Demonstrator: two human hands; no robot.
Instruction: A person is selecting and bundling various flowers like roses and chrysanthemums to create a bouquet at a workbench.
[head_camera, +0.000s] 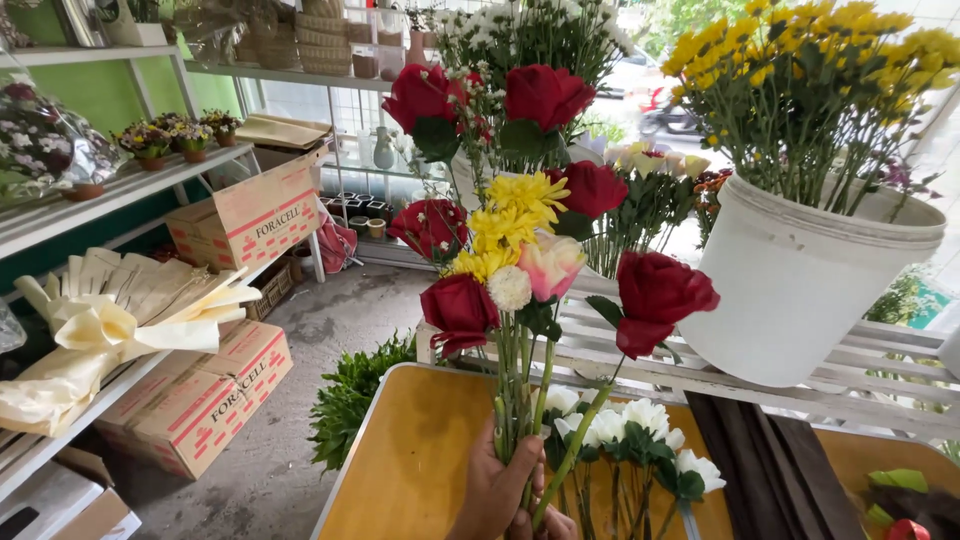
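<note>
Gripped upright in the left hand (495, 490), a bunch of red roses, yellow chrysanthemums and one pink rose (515, 250) rises above the yellow tabletop (410, 470); right fingers (545, 525) pinch the stems. White flowers (630, 425) lie behind, white plastic bucket (800, 290) beyond.

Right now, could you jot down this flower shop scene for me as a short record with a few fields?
place: flower shop, shelves on the left, street behind
left hand: the left hand grips the stems of a bouquet held upright
right hand: only a bit of the right hand shows at the bottom edge, by the stems
bouquet: red roses, yellow chrysanthemums, one pink rose, one small white bloom
table: yellow table with white flowers lying on it
bucket: white bucket of yellow flowers on a slatted white rack
floor: cardboard boxes, green foliage
</note>
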